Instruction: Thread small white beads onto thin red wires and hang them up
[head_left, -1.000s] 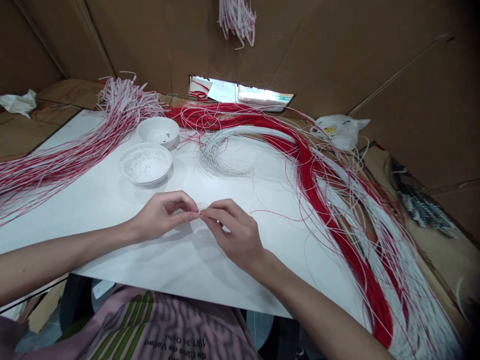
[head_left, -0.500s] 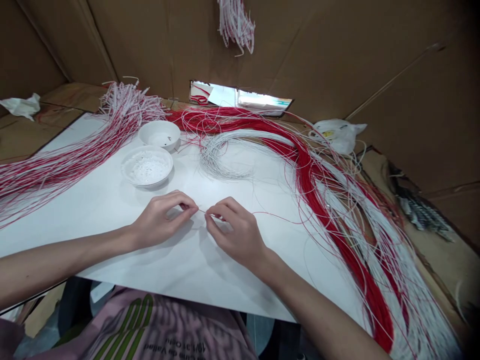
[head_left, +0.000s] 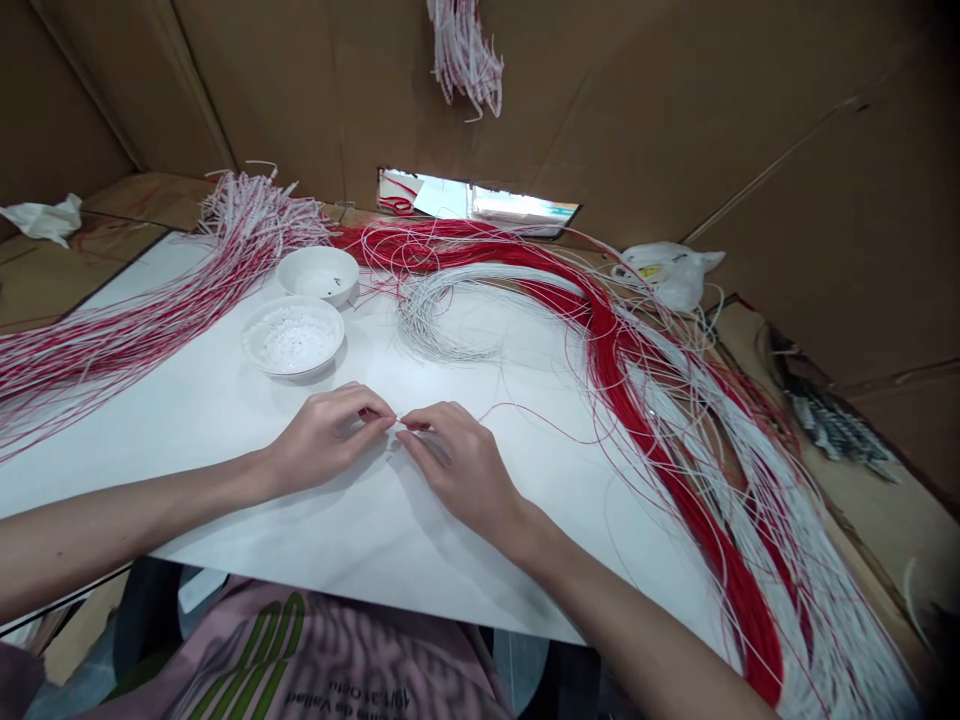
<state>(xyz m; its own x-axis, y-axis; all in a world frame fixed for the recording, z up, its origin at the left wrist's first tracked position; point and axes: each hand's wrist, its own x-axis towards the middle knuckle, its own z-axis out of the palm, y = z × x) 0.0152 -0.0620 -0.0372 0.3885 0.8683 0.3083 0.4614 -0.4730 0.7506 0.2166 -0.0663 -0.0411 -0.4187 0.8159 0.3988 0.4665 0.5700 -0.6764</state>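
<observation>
Over the white tabletop (head_left: 315,540), my left hand (head_left: 326,432) pinches the end of a thin red wire (head_left: 534,412) between thumb and index finger. My right hand (head_left: 463,468) is closed in a pinch on the same wire, its fingertips almost touching those of the left. From behind my right hand the wire curves away to the large bundle of red wires (head_left: 609,370). A tiny pale bit shows between the fingertips, too small to make out. Just beyond my left hand stands a white bowl (head_left: 292,338) of small white pieces.
Behind that bowl sits a second white bowl (head_left: 318,273) with a few dark specks. Red and white beaded strands (head_left: 259,215) lie at the left. White wires (head_left: 442,320) coil at centre. A plastic bag (head_left: 675,275) lies back right. Cardboard walls (head_left: 637,120) enclose the table.
My right hand has moved left, bringing its fingertips up to my left hand's. The red strand that showed between them is now nearly hidden. My left hand has barely moved.
</observation>
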